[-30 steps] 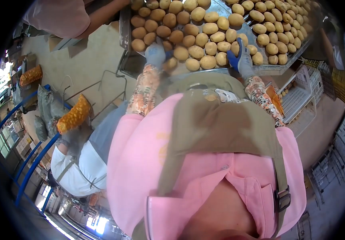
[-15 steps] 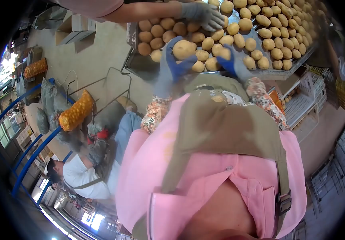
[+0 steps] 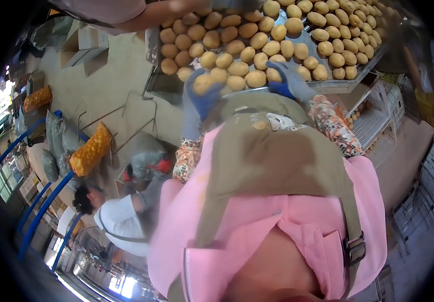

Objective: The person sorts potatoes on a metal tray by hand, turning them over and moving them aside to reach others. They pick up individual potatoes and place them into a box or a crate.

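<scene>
My left hand [image 3: 196, 98], in a grey and blue work glove, is closed around a potato [image 3: 203, 84] at the table's near left edge; the potato is a little blurred. My right hand [image 3: 288, 83], gloved the same way, curls its fingers and thumb round another potato [image 3: 273, 75] at the near edge. Many potatoes lie in rows on the metal sorting table [image 3: 257, 91], several just beyond my hands.
Opposite me, another person's arm [image 3: 176, 7] reaches over the potatoes. White crates [image 3: 373, 121] stand at right below the table. To the left are a cardboard box [image 3: 83, 48], a yellow net sack [image 3: 91, 150], blue rails [image 3: 45, 216] and a bending person in white [image 3: 121, 221].
My left hand has drawn the potato back toward me and left. My right hand stays round a potato at the edge. The view has shifted, and the other person's arm has moved up.
</scene>
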`<act>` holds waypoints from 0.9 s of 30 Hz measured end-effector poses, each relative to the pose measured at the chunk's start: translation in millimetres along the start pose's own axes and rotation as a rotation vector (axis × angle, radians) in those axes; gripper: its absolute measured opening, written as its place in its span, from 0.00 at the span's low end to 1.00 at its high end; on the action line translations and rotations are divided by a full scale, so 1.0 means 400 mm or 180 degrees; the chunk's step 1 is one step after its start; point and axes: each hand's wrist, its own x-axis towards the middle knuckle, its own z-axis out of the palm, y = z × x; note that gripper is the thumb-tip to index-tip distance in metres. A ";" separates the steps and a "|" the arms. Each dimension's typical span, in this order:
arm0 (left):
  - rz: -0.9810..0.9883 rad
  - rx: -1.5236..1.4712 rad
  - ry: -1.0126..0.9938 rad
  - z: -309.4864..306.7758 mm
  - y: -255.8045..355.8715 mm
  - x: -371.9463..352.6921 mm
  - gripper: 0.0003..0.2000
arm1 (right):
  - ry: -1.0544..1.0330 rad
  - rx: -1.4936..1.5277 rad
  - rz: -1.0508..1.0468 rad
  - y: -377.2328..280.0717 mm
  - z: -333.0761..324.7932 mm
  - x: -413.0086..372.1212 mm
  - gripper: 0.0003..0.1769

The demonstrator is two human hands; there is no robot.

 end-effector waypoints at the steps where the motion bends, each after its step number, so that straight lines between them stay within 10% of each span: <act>1: 0.0043 -0.0122 -0.0089 0.002 -0.005 0.004 0.26 | -0.0056 0.0076 -0.0128 -0.015 0.016 0.011 0.33; 4: 0.0158 -0.0018 -0.0092 0.021 -0.047 0.047 0.24 | -0.0269 0.0347 -0.0569 -0.093 0.105 0.069 0.33; 6: 0.2820 0.1540 0.0168 0.043 -0.028 0.080 0.26 | -0.0370 0.0473 -0.0760 -0.163 0.127 0.104 0.33; 10: 0.2246 0.1538 0.0001 0.051 0.079 0.085 0.19 | -0.0951 0.0854 -0.0403 -0.286 0.013 0.131 0.33; 14: 0.1296 0.0704 -0.0054 0.069 -0.024 0.096 0.13 | 0.0193 -0.0654 -0.0733 -0.143 0.079 0.135 0.32; 17: 0.0993 -0.0095 0.0182 0.078 -0.029 0.102 0.08 | -0.0396 0.1357 -0.0316 -0.226 0.036 0.109 0.35; 20: 0.1438 0.1114 0.0121 0.069 0.002 0.097 0.09 | -0.0639 0.2176 -0.0126 -0.335 -0.004 0.093 0.38; 27: 0.1012 0.0168 -0.0580 0.031 0.131 0.054 0.12 | -0.0485 0.2754 -0.0666 -0.357 -0.041 0.077 0.40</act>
